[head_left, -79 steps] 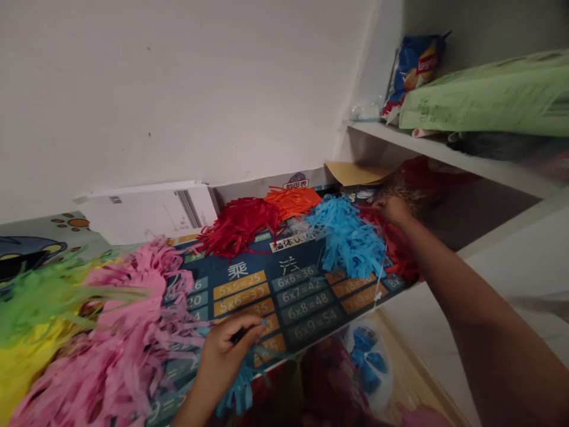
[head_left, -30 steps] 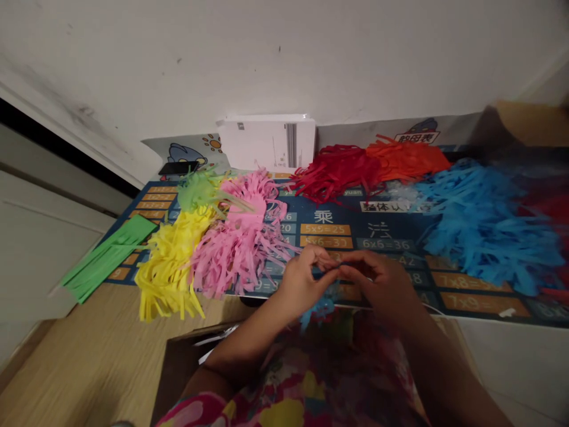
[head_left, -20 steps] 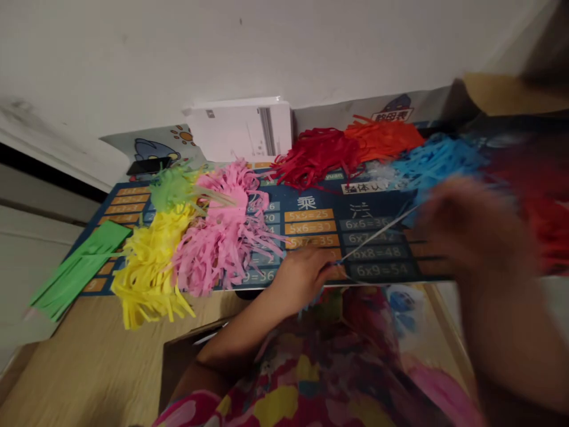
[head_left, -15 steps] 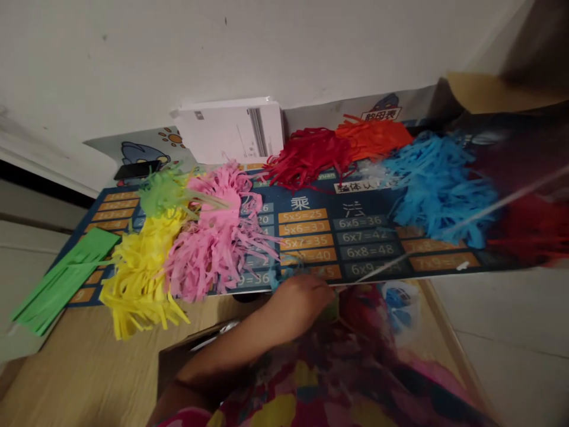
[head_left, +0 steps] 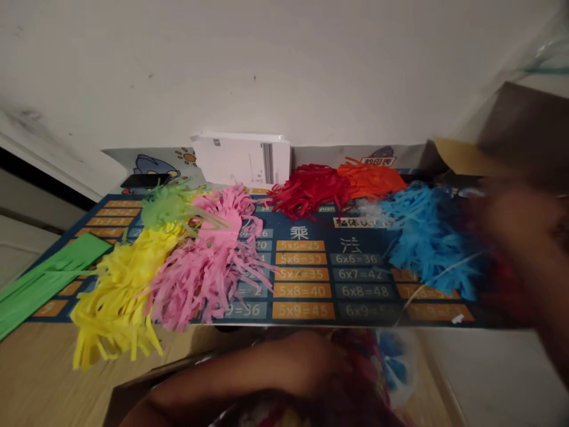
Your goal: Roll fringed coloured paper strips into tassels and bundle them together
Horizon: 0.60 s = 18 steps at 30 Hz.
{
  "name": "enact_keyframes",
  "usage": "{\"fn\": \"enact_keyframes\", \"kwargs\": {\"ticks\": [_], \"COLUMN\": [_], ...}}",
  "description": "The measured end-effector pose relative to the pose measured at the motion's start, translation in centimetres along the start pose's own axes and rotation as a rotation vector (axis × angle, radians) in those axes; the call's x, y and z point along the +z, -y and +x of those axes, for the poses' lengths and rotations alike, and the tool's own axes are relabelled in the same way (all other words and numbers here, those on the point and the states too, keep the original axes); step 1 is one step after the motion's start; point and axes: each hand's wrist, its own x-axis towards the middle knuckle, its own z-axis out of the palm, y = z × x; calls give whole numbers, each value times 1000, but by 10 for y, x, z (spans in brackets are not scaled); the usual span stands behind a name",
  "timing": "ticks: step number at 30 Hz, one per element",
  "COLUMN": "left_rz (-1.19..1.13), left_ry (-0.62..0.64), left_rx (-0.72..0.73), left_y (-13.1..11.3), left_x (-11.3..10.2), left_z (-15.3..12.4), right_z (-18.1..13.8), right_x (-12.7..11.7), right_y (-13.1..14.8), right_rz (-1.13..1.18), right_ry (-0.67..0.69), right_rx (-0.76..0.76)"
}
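My left hand (head_left: 311,363) is low in the view, just under the front edge of the blue multiplication-table mat (head_left: 306,279); it is dark and its fingers do not show. A motion-blurred right hand (head_left: 520,237) is raised at the right, beside the pile of blue paper fringe (head_left: 427,243). Over the mat, a thin white string (head_left: 444,274) runs from near the front edge up toward my right hand. Some blue fringe (head_left: 393,362) shows below the mat edge, near my left hand.
On the mat lie fringe piles: pink (head_left: 208,261), yellow (head_left: 120,290), green (head_left: 171,204), red (head_left: 311,190) and orange (head_left: 371,178). A cut green sheet (head_left: 40,279) is at far left. A white box (head_left: 242,157) and a black phone (head_left: 144,179) rest against the wall; brown cardboard (head_left: 462,157) is at back right.
Both hands met at the mat's front edge a second ago. My right hand then swung out to the right drawing the white string, and my left hand sank below the mat edge.
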Motion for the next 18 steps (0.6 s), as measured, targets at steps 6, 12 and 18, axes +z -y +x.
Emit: {"fn": "enact_keyframes", "kwargs": {"ticks": [6, 12, 18], "left_rz": [318, 603, 654], "left_ry": [-32, -358, -466], "left_rx": [-221, -575, -626], "left_y": [7, 101, 167], "left_x": [-100, -183, -207], "left_z": [34, 113, 146], "right_z": [-14, -25, -59], "right_x": [70, 101, 109], "right_y": [140, 199, 197], "right_rz": [21, -46, -54], "right_ry": [384, 387, 359], "right_rx": [-617, -513, -481]}}
